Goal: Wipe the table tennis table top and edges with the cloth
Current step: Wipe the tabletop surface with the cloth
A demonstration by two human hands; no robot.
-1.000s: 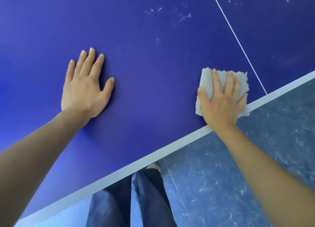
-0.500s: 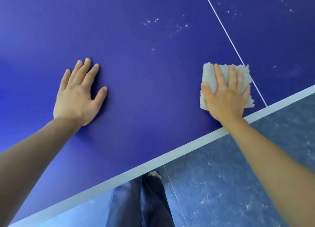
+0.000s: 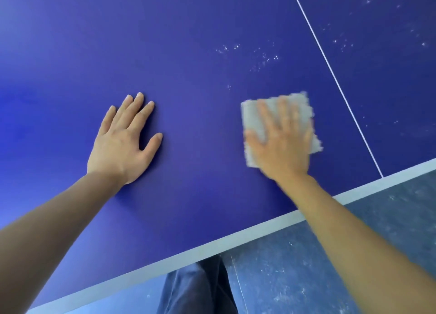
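The blue table tennis table top (image 3: 200, 101) fills most of the view, with its white edge band (image 3: 212, 247) running diagonally across the lower part. A folded pale grey cloth (image 3: 256, 118) lies flat on the top, left of the white centre line (image 3: 335, 80). My right hand (image 3: 283, 146) presses on the cloth with straight, spread fingers; hand and cloth are motion-blurred. My left hand (image 3: 125, 141) rests flat on the bare blue surface to the left, fingers straight.
White specks and smudges (image 3: 259, 56) dot the top beyond the cloth and right of the centre line. Below the edge are the mottled blue-grey floor (image 3: 306, 266) and my dark trouser legs (image 3: 195, 290).
My right hand has slid the cloth left and away from the table edge and centre line. My left hand stays flat on the top.
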